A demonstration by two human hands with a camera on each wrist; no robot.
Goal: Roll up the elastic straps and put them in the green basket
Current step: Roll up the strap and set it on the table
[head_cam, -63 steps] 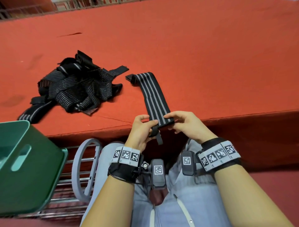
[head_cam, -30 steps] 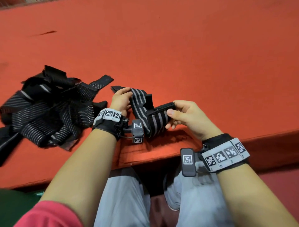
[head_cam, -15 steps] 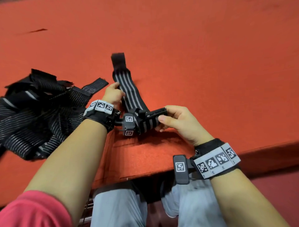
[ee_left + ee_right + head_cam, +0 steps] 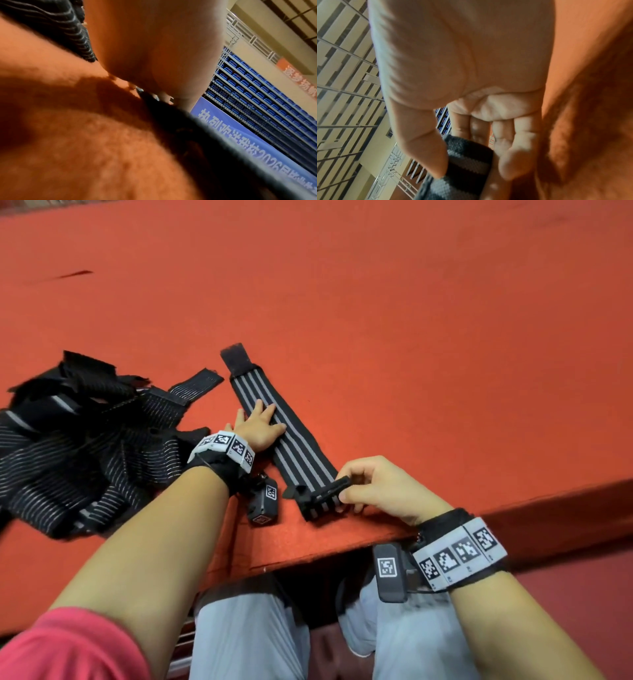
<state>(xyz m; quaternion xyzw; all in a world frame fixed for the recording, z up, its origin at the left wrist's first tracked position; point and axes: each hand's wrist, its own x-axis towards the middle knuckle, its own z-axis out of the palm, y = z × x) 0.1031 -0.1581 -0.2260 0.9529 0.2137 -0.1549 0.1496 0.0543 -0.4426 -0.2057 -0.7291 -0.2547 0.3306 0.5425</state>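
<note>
head view: set high, looking forward and down over both forearms onto the wide orange-red felt-covered surface (image 4: pixel 411 337), near edge and light grey trousered knees at the bottom of the picture. left wrist view: set very low, almost on the felt, looking along the underside of the left hand (image 4: pixel 154 47) out toward rows of blue stadium seats (image 4: pixel 257 97) and a blue banner with white characters (image 4: pixel 257 142); blurred from nearness. right wrist view: tilted up under the palm of the right hand (image 4: pixel 462 60), close, facing the fingers and a slatted ceiling beyond. shared by all three: the felt and the long black elastic strap with grey stripes (image 4: pixel 294 446); seen close at its near end in the right wrist view (image 4: pixel 467 162).
</note>
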